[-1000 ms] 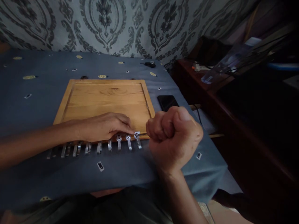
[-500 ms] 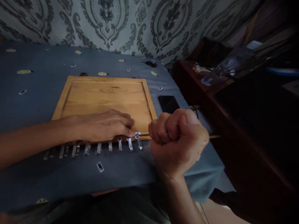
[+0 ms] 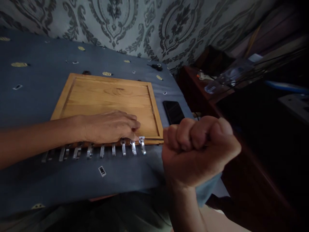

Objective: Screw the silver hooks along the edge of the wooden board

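Ten metal hooks (image 3: 101, 151) line the wooden board's (image 3: 106, 96) near edge; fisted right hand (image 3: 195, 151) drives a screwdriver (image 3: 152, 139) into the last, left hand (image 3: 108, 127) flat, bracing.

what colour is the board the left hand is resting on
Light honey-brown wood: the rectangular wooden board under the left hand, clearest in the head view.

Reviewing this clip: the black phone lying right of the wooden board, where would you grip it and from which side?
Probably by its two long edges, coming from above. The phone lies flat on the blue cloth, so only the edges give purchase. Its left edge sits close to the board, leaving the fingers little room there; the near short end, by the right hand, looks freer.
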Demonstrator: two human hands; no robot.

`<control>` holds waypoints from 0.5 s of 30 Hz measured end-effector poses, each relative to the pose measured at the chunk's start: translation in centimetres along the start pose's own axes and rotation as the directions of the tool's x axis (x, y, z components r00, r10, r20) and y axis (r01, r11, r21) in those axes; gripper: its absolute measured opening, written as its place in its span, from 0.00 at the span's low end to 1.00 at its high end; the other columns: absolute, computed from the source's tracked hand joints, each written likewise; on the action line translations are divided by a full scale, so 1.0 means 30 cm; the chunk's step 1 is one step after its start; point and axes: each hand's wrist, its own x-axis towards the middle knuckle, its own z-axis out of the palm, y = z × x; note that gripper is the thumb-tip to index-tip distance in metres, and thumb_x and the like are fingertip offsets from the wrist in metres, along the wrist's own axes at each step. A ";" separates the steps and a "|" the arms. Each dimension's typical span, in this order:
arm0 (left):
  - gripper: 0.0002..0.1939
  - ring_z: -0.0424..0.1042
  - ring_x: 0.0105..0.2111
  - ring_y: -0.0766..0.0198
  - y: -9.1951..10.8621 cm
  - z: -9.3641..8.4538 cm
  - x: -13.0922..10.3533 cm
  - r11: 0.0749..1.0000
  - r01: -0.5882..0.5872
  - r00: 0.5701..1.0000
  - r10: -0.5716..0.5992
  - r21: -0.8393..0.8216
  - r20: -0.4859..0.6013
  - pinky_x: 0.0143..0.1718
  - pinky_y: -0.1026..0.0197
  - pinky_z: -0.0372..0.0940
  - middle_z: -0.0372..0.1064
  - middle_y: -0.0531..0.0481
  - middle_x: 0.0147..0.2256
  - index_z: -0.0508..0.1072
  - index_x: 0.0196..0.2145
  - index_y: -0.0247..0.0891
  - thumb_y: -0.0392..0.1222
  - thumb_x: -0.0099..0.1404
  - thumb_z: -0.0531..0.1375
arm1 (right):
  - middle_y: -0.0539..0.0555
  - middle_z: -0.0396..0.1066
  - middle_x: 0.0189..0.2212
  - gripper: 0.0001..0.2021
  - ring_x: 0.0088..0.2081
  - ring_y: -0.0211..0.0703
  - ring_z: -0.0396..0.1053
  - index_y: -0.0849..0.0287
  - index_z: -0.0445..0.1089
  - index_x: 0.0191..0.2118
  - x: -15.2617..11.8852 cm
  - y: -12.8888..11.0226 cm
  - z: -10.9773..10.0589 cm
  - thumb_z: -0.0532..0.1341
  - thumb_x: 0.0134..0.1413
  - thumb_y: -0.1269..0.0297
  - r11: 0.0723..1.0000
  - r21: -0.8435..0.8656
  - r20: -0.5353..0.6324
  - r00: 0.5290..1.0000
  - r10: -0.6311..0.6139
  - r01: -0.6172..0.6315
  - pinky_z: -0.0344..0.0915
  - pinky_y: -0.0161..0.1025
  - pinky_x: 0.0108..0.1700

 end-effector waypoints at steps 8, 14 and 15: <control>0.16 0.74 0.48 0.56 -0.006 0.003 0.006 0.992 -0.018 0.998 0.011 0.124 0.055 0.46 0.56 0.61 0.81 0.47 0.48 0.86 0.49 0.43 0.26 0.75 0.61 | 0.39 0.37 0.16 0.26 0.15 0.25 0.37 0.57 0.47 0.18 -0.003 0.012 0.010 0.64 0.58 0.71 0.999 0.003 0.038 0.999 0.037 -0.037 0.44 0.24 0.15; 0.18 0.73 0.48 0.58 0.002 0.000 0.009 0.993 -0.021 0.998 0.015 0.119 0.053 0.47 0.58 0.62 0.79 0.49 0.46 0.85 0.48 0.43 0.24 0.75 0.60 | 0.40 0.39 0.15 0.27 0.15 0.26 0.38 0.57 0.48 0.18 0.007 0.016 0.010 0.66 0.59 0.69 0.995 -0.017 0.097 0.991 0.097 -0.096 0.43 0.26 0.15; 0.18 0.73 0.48 0.58 0.007 -0.003 0.008 0.994 -0.017 0.999 0.012 0.109 0.053 0.47 0.59 0.62 0.78 0.49 0.45 0.85 0.48 0.42 0.23 0.74 0.60 | 0.41 0.39 0.15 0.27 0.15 0.26 0.38 0.57 0.49 0.18 0.008 0.018 0.009 0.66 0.59 0.68 0.994 -0.019 0.126 0.986 0.110 -0.109 0.42 0.27 0.15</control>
